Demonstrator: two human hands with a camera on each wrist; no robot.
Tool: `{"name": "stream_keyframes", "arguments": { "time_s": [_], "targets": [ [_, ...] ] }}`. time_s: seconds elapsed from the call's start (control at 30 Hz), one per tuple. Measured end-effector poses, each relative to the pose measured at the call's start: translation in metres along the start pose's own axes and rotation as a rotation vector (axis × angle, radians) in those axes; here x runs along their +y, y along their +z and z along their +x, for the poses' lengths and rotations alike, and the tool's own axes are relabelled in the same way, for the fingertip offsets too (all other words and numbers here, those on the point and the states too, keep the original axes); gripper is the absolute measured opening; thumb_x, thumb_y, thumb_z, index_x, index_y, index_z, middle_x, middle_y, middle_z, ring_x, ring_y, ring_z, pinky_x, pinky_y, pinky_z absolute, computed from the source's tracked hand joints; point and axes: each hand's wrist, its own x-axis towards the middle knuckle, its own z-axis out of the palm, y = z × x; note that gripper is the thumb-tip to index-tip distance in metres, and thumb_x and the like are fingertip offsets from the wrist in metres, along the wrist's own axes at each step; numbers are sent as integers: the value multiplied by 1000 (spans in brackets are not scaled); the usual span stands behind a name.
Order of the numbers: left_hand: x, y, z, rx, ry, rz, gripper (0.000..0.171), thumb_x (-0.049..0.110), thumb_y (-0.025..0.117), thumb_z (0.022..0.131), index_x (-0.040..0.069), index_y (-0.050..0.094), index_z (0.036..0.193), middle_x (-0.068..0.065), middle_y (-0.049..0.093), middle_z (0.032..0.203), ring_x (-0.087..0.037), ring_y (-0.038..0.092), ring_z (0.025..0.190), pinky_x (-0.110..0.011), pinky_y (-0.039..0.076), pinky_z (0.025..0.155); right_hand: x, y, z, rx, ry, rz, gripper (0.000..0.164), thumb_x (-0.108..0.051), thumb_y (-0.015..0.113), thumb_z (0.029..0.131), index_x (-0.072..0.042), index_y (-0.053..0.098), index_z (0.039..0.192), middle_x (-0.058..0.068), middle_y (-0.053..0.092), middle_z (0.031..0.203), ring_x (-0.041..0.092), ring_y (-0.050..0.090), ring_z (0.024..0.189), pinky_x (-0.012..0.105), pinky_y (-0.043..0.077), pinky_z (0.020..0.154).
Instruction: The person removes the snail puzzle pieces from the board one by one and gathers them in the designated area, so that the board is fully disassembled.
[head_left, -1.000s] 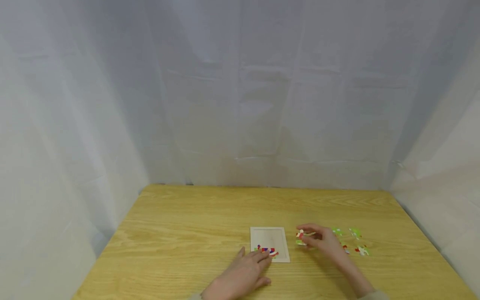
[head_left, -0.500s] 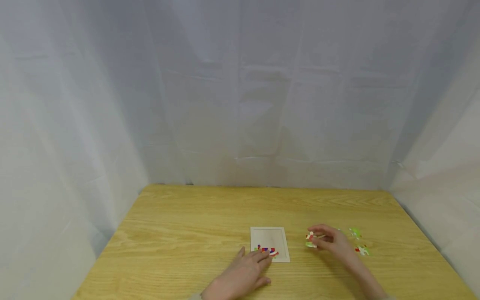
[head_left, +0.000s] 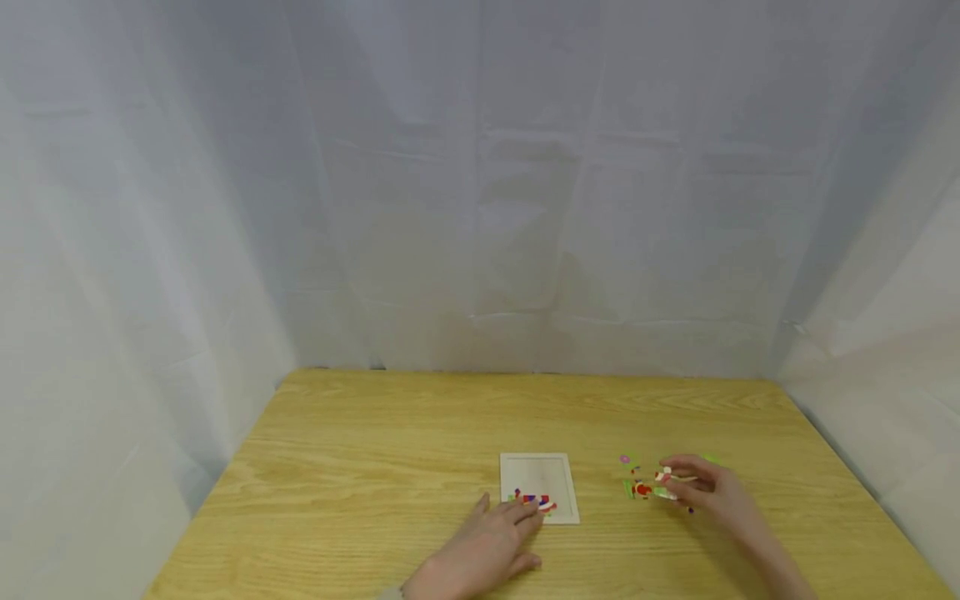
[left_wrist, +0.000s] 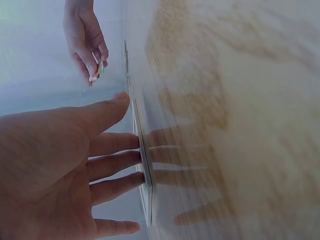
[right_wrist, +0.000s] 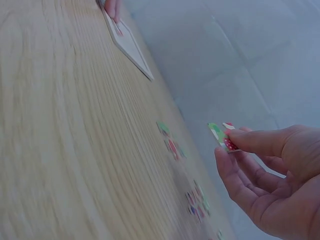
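Observation:
A pale wooden puzzle tray [head_left: 536, 457] lies flat on the table, with several colourful jigsaw pieces [head_left: 531, 499] fitted along its near edge. My left hand [head_left: 487, 546] rests its fingertips on that near side, fingers fairly straight, covering some of the pieces. To the right, my right hand [head_left: 720, 498] pinches a jigsaw puzzle piece [right_wrist: 220, 134] between thumb and fingers. Green, white and dotted red show on this piece. In the right wrist view it is held up off the table. Beneath and left of that hand lie loose jigsaw pieces [head_left: 641, 489].
More loose pieces [right_wrist: 197, 202] lie on the wooden table [head_left: 360, 467], partly hidden by the right hand in the head view. A pale curtain [head_left: 525, 208] hangs behind the table and along both sides.
My right hand has moved to the right, still pinching the puzzle piece, and is now over the loose pieces. Pieces it had covered now show on its left. My left hand stays put.

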Motion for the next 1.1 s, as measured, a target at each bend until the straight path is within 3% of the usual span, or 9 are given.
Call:
{"name": "stream_keyframes", "arguments": {
  "time_s": [0.27,0.63,0.8,1.1],
  "targets": [
    [-1,2,0,9,5,0,53,50,56,100,18,60,142,2,55,148,-18,51,136,-59,45,105,17,-25,-13,58,-83,-22,36,-2,68,95,18,58,123,-13,71,99,6,70,85,29,61,72],
    [1,1,-1,12,0,1,53,49,57,100,17,60,142,2,56,148,-18,51,136,-59,45,106,26,-47,-29,84,-50,-107,30,-2,70,93,15,62,118,-20,70,95,3,69,81,27,60,69],
    [1,-1,-1,6,-3,-2,53,49,57,100,16,60,141,1,55,148,-18,51,137,-59,44,106,31,-57,-35,60,-8,-171,33,-2,72,91,16,62,117,-15,71,94,3,67,78,26,60,68],
    [2,-1,0,-14,-2,4,54,48,57,101,15,58,143,1,54,149,-20,51,137,-59,44,108,40,-71,-41,-74,116,-315,38,-14,72,94,12,65,120,11,74,100,2,63,78,24,59,68]
  ]
}}
